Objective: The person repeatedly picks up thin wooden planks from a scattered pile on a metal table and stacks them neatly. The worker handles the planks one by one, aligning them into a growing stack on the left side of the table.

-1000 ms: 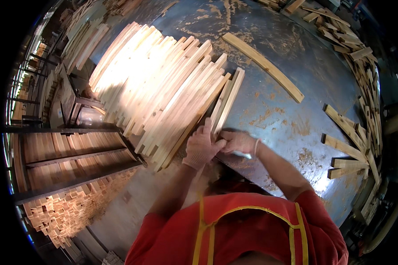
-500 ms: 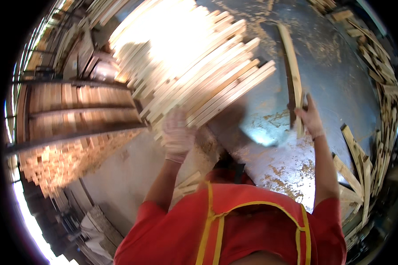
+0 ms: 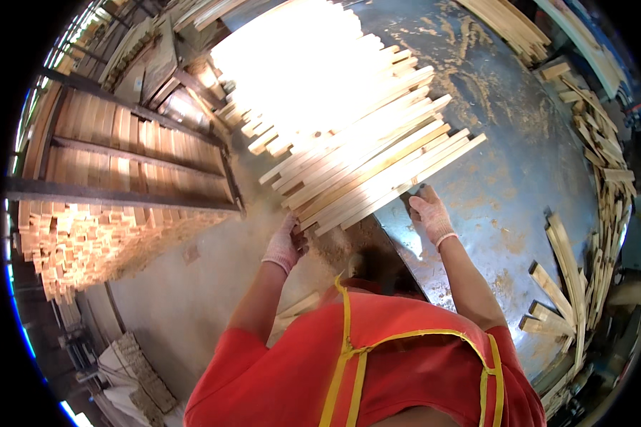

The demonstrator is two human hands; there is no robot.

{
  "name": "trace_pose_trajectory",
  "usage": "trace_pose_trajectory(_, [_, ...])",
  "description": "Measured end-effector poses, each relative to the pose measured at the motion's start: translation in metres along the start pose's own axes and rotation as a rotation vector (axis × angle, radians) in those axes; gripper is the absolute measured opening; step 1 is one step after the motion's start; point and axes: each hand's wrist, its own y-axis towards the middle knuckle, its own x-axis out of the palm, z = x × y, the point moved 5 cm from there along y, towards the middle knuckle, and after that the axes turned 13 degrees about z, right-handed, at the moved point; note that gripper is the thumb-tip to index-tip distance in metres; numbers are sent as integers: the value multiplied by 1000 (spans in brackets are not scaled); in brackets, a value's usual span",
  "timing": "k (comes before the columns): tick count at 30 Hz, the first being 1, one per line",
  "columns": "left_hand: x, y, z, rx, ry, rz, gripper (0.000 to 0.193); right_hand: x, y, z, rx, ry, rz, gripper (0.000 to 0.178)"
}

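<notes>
Pale wooden strips [image 3: 384,167] lie side by side in a slanted row on a blue-grey metal table [image 3: 506,192], their ends uneven. My left hand [image 3: 283,245], in a light knit glove, is at the near left ends of the row, fingertips against a strip end and the other fingers loosely bent. Just below the nearest strip, toward its right part, is my gloved right hand [image 3: 431,215]. Its thumb and fingers are slightly apart with no strip between them. Strong light washes out the far part of the row.
A dark metal rack [image 3: 121,203] holding stacked wood stands at left. Offcuts [image 3: 555,306] and a heap of thin scrap strips [image 3: 605,220] line the right side. More boards [image 3: 506,28] lie at the far right. Sawdust is scattered on the table.
My right hand has moved left, from a single strip lying apart on the table to the row's near edge. That strip no longer lies apart. My left hand has shifted slightly down to the strip ends.
</notes>
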Motion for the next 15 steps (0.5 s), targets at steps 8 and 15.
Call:
trace_pose_trajectory(8, [-7, -55, 37, 499, 402, -42, 42, 4, -2, -10, -150, -267, 173, 65])
trace_pose_trajectory(15, [132, -185, 130, 535, 874, -569, 67, -1, 23, 12, -139, -568, 211, 84])
